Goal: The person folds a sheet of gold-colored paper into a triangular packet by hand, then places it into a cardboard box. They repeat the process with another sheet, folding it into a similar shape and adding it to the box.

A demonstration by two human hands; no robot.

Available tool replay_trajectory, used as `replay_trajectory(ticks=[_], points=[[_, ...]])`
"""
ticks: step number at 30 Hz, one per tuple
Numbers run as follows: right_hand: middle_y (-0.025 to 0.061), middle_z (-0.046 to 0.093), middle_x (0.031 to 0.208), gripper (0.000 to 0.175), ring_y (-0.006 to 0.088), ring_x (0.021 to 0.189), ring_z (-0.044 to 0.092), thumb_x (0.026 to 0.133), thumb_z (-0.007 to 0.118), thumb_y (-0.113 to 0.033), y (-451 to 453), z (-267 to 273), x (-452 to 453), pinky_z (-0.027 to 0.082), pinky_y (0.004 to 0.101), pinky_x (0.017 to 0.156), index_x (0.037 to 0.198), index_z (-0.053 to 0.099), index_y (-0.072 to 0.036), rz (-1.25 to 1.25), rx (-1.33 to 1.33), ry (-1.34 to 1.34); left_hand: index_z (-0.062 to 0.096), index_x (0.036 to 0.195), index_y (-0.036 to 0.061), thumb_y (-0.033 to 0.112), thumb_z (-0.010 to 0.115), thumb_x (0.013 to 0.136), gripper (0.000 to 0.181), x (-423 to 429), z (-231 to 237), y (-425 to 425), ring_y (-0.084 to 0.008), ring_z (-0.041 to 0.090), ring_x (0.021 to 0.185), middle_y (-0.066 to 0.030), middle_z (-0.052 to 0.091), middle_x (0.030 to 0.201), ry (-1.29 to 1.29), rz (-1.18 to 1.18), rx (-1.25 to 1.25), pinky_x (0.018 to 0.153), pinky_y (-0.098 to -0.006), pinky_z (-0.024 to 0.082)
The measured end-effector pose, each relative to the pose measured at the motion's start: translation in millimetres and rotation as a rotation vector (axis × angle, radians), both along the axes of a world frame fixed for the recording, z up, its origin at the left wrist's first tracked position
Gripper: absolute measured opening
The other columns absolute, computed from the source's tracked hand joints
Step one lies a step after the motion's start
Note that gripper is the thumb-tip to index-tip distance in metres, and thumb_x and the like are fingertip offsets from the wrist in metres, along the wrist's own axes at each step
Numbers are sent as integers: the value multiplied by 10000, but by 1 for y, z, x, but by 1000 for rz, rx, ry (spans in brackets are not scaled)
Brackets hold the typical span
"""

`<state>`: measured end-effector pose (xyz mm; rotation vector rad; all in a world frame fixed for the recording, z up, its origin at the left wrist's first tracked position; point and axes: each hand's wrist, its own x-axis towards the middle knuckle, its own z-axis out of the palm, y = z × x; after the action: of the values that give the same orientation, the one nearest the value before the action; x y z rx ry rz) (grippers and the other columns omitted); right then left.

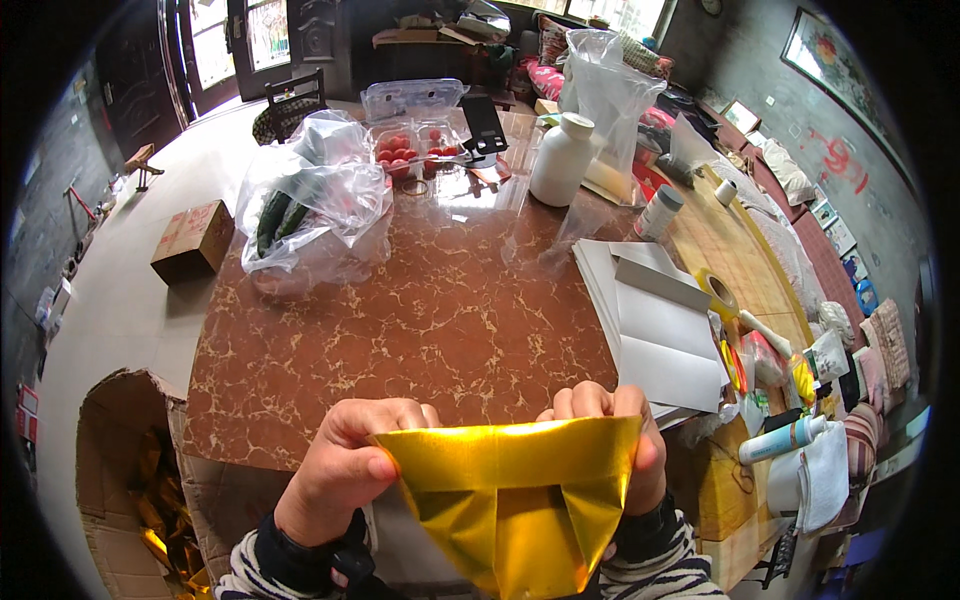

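A folded piece of shiny gold foil paper (517,480) is stretched between my hands at the near edge of the table. My left hand (349,457) pinches its upper left corner, the thumb on the near face. The upper right corner is gripped by my right hand (622,442), whose fingers are partly hidden behind the foil. The foil has a straight band along the top and creased flaps below, narrowing downward. At lower left, an open cardboard box (124,480) holds several gold foil pieces (161,517).
The marbled brown table (420,330) carries a plastic bag of cucumbers (315,202), tomatoes in clear boxes (397,154), a white bottle (561,161) and stacked white paper (660,337). Tape (718,292) and a blue-white tube (780,441) lie rightward. A closed carton (193,240) stands on the floor.
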<state>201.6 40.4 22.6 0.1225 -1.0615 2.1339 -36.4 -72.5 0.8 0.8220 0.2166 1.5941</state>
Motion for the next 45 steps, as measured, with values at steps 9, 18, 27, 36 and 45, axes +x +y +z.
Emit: replay_trajectory(ticks=[9,18,27,36,45], points=[[55,636,952,245,216,948,558,925,812,-298,7,-4,-1,472,381,879,941,679,-92,-13,60,-20,716,911,3,153,748,958,160,2,-5,2,-204,602,932,-85,669,951,83,63,-84,813,-344,484],[-16,493,831,404,180,830,451,948,771,-442,13,3,7,431,365,782,812,524,-153,-80,139,-121,719,911,8,135,742,960,138,3,-5,4,-206,598,939,-77,671,945,84,17,-91,807,-342,481],[14,619,877,278,182,857,537,885,846,-358,1,0,-1,421,390,807,874,687,-129,-29,9,85,737,869,-2,134,795,903,152,4,-2,3,-248,609,959,-111,703,934,88,-30,-22,866,-388,485],[32,628,871,305,194,860,552,875,851,-363,4,1,0,417,405,821,829,674,-119,-42,26,13,749,887,-9,151,804,895,169,0,0,1,-239,611,966,-122,707,953,182,-30,-77,868,-372,474],[22,629,867,308,196,855,546,855,865,-373,2,-2,3,409,420,873,823,677,-131,-58,61,7,733,873,-12,137,800,898,165,1,3,1,-239,616,970,-117,703,939,221,-45,-32,869,-374,473]])
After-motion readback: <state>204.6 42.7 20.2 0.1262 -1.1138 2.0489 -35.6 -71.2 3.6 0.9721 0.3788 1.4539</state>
